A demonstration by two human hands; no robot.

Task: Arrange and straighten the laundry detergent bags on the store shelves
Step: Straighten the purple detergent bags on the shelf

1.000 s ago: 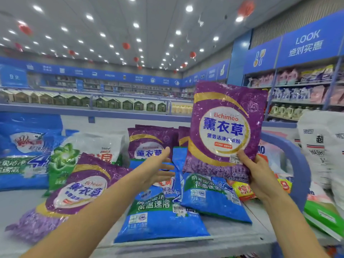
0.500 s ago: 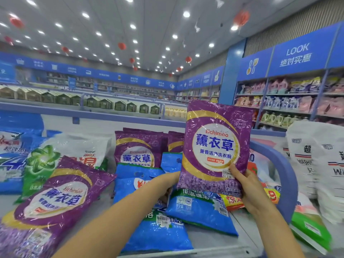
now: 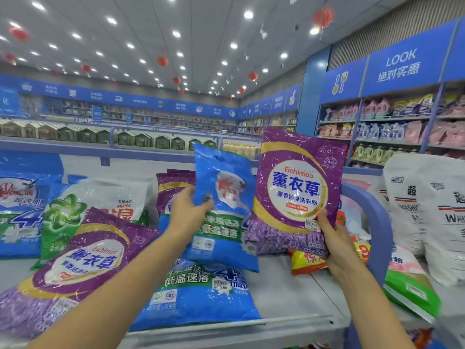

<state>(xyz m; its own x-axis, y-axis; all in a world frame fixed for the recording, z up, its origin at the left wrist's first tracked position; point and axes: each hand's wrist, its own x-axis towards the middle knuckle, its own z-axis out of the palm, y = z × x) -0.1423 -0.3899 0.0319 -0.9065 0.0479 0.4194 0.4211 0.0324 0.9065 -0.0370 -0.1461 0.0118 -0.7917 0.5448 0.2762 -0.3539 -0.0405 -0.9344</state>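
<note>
Grey shelf (image 3: 289, 293), blue-trimmed store, ceiling spotlights lit. Left hand (image 3: 187, 212) grips blue bag (image 3: 224, 197); right hand (image 3: 332, 238) grips purple bag (image 3: 297, 187), both bags above the shelf.

I read on raised purple plastic bag (image 3: 297, 190): "Eichimao", "薰衣草", "薰香洁净洗衣粉". White price sticker (image 3: 312, 224) on it: "2.00". Flat purple plastic bag (image 3: 83, 263) at left: "Eichimao", "薰衣草".

Raised blue plastic bag (image 3: 226, 172): print too blurred for me.

Flat blue plastic bag (image 3: 196, 306): "低温速溶", "4". White price label (image 3: 221, 284) on it: "5.00".

White-and-green plastic bag (image 3: 100, 197): "ARIEL".

White sack (image 3: 427, 210) at right: partial "WASH".

Blue wall sign (image 3: 400, 65): "LOOK", "绝对实惠".
</note>
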